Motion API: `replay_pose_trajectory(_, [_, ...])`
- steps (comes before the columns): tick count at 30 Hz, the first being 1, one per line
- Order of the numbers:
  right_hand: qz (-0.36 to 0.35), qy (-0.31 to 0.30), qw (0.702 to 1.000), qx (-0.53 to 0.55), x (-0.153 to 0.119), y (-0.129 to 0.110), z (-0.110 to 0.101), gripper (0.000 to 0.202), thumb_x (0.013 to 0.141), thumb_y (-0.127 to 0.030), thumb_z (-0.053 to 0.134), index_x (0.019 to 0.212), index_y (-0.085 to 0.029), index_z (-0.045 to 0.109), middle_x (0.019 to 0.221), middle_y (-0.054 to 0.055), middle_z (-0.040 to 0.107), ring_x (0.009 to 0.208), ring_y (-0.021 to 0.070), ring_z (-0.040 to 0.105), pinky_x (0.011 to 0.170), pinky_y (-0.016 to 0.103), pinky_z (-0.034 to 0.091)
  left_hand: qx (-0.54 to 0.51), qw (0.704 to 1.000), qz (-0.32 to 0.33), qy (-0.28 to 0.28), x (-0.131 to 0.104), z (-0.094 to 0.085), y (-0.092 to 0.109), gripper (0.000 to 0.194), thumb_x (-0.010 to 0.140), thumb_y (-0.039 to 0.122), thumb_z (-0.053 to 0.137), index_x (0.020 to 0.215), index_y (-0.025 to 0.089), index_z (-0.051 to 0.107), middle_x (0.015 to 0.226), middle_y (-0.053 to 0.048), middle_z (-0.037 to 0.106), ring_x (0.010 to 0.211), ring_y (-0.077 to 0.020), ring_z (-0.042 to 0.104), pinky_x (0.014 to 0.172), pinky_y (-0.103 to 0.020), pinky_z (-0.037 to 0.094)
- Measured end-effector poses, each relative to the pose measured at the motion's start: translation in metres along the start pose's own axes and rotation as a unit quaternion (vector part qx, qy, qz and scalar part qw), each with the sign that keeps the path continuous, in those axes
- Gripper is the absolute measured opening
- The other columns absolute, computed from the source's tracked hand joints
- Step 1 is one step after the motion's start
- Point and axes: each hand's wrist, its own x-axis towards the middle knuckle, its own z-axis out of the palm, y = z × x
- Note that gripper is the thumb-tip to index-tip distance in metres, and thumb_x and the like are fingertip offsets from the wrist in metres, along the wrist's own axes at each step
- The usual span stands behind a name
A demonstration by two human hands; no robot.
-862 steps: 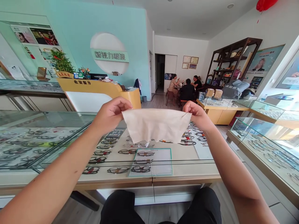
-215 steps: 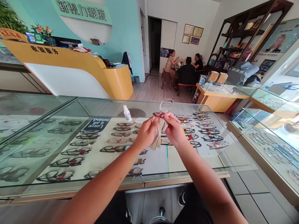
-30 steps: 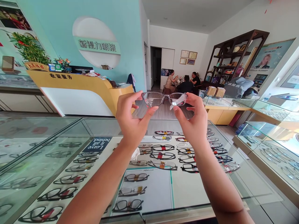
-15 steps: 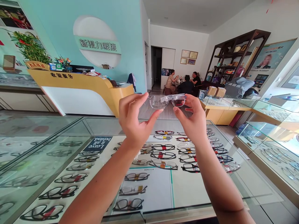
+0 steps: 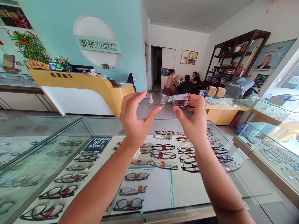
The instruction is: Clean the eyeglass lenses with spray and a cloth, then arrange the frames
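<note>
Centre of view: I have left hand (image 5: 135, 116) and right hand (image 5: 194, 116) pinching opposite ends of clear glasses (image 5: 168, 99); display case (image 5: 187, 189) at lower centre.

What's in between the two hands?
In the head view, a pair of see-through glasses is held up between the left hand and the right hand, one hand at each end.

The left forearm (image 5: 100, 177) and the right forearm (image 5: 213, 177), both bare, stretch forward and slant inward. The left hand (image 5: 134, 123) and the right hand (image 5: 194, 119) are raised at about equal height, thumbs (image 5: 153, 115) pointing inward, forefingers (image 5: 137, 97) bent above them. The other left fingers (image 5: 132, 107) seem curled, but they are partly hidden.
</note>
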Motion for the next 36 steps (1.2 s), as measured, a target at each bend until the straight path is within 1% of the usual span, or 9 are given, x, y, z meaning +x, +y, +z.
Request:
replay_pose_trajectory(5, [-0.033, 0.038, 0.998, -0.025, -0.001, -0.002, 0.002, 0.051, 0.097, -0.041, 0.077, 0.142, -0.033, 0.053, 0.139, 0.013, 0.066, 0.116, 0.0303, 0.069, 0.095, 0.053, 0.061, -0.064, 0.996, -0.058, -0.034, -0.005, 0.007, -0.011, 0.057, 0.093, 0.049, 0.088, 0.142, 0.029, 0.067, 0.135, -0.010, 0.074, 0.121, -0.0294, 0.078, 0.088, -0.042, 0.063])
replay_pose_trajectory(10, [-0.039, 0.042, 0.998, -0.038, -0.002, -0.003, 0.002, 0.053, 0.097, -0.042, 0.076, 0.143, -0.034, 0.053, 0.141, 0.013, 0.064, 0.115, 0.0313, 0.068, 0.096, 0.055, 0.061, -0.095, 0.992, -0.069, -0.041, -0.010, 0.012, -0.021, 0.059, 0.092, 0.051, 0.089, 0.142, 0.028, 0.067, 0.136, -0.010, 0.075, 0.124, -0.0304, 0.079, 0.088, -0.041, 0.062])
replay_pose_trajectory(14, [-0.025, 0.037, 0.999, -0.025, -0.001, -0.004, 0.001, 0.053, 0.095, -0.041, 0.077, 0.142, -0.033, 0.053, 0.143, 0.014, 0.063, 0.115, 0.0315, 0.068, 0.097, 0.056, 0.060, -0.080, 0.993, -0.074, -0.046, -0.010, 0.012, -0.017, 0.059, 0.093, 0.054, 0.087, 0.141, 0.028, 0.067, 0.134, -0.010, 0.074, 0.120, -0.0295, 0.079, 0.088, -0.041, 0.062])
replay_pose_trajectory(18, [0.012, 0.006, 1.000, -0.007, 0.001, -0.001, 0.000, 0.049, 0.096, -0.041, 0.074, 0.140, -0.030, 0.055, 0.141, 0.014, 0.068, 0.117, 0.0310, 0.070, 0.098, 0.055, 0.059, -0.036, 0.998, -0.044, -0.010, -0.009, 0.009, -0.004, 0.055, 0.090, 0.049, 0.090, 0.137, 0.029, 0.069, 0.124, -0.009, 0.074, 0.114, -0.0276, 0.074, 0.085, -0.042, 0.060])
replay_pose_trajectory(21, [0.053, -0.037, 0.998, 0.021, 0.003, 0.003, 0.001, 0.043, 0.098, -0.042, 0.071, 0.136, -0.030, 0.057, 0.134, 0.011, 0.074, 0.120, 0.0315, 0.071, 0.102, 0.057, 0.058, -0.020, 1.000, -0.002, 0.014, -0.010, 0.007, 0.005, 0.058, 0.088, 0.043, 0.092, 0.139, 0.030, 0.068, 0.124, -0.009, 0.070, 0.115, -0.0289, 0.069, 0.092, -0.044, 0.059])
replay_pose_trajectory(23, [0.063, -0.051, 0.996, 0.037, 0.004, 0.005, 0.002, 0.040, 0.098, -0.043, 0.071, 0.134, -0.030, 0.058, 0.131, 0.010, 0.076, 0.124, 0.0319, 0.071, 0.105, 0.058, 0.057, -0.009, 0.999, 0.022, 0.022, -0.011, 0.006, 0.008, 0.059, 0.089, 0.040, 0.092, 0.142, 0.030, 0.067, 0.124, -0.010, 0.068, 0.116, -0.0291, 0.067, 0.096, -0.045, 0.059])
replay_pose_trajectory(32, [0.047, -0.035, 0.997, 0.048, 0.004, 0.007, 0.003, 0.045, 0.095, -0.044, 0.076, 0.133, -0.030, 0.055, 0.137, 0.011, 0.075, 0.121, 0.0318, 0.073, 0.102, 0.057, 0.059, 0.012, 0.997, 0.069, 0.026, -0.007, 0.004, 0.003, 0.062, 0.091, 0.039, 0.091, 0.146, 0.031, 0.065, 0.131, -0.009, 0.071, 0.123, -0.0305, 0.068, 0.107, -0.049, 0.059])
replay_pose_trajectory(34, [0.042, -0.032, 0.997, 0.047, 0.003, 0.007, 0.004, 0.045, 0.096, -0.044, 0.077, 0.133, -0.030, 0.055, 0.135, 0.011, 0.075, 0.120, 0.0314, 0.074, 0.102, 0.057, 0.059, 0.011, 0.998, 0.059, 0.019, -0.006, 0.003, 0.001, 0.061, 0.091, 0.041, 0.091, 0.146, 0.031, 0.066, 0.132, -0.009, 0.071, 0.125, -0.0308, 0.069, 0.108, -0.050, 0.059])
replay_pose_trajectory(36, [0.032, -0.021, 0.998, 0.042, 0.003, 0.007, 0.004, 0.045, 0.096, -0.043, 0.078, 0.133, -0.031, 0.055, 0.134, 0.011, 0.075, 0.120, 0.0309, 0.073, 0.101, 0.056, 0.060, -0.005, 1.000, 0.029, 0.001, -0.004, 0.003, -0.002, 0.061, 0.091, 0.043, 0.090, 0.146, 0.031, 0.066, 0.135, -0.009, 0.071, 0.127, -0.0310, 0.069, 0.106, -0.049, 0.061])
